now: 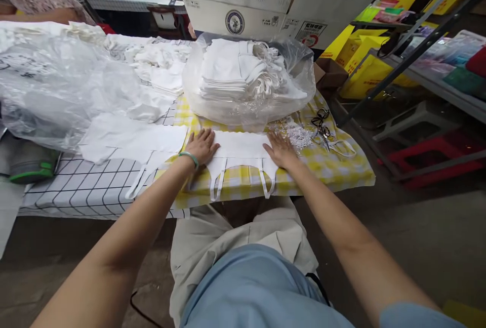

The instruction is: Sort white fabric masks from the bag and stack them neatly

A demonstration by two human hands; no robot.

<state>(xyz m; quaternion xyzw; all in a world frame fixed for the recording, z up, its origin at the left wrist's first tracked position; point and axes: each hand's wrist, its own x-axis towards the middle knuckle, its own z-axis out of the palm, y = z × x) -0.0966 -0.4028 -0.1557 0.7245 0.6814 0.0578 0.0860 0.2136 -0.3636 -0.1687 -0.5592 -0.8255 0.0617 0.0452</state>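
Observation:
A white camisole [241, 146] with thin straps lies flat on the yellow checked cloth [243, 178], its straps towards me. My left hand [202, 146], below a green bangle, rests with fingers spread on the camisole's left edge. On its right edge lies my right hand [280, 148], also flat and open. Left of my left hand, a second white camisole [132, 138] is spread out with its strap hanging near the table edge. Beyond both hands, folded white garments [228, 67] are stacked in a clear plastic bag [235, 110].
Two pairs of dark scissors [321, 125] lie at the right beside a heap of white scraps [298, 133]. Clear plastic [68, 90] covers the table's left side. A beer carton [243, 1] stands behind. Another person's arm [45, 15] shows at upper left.

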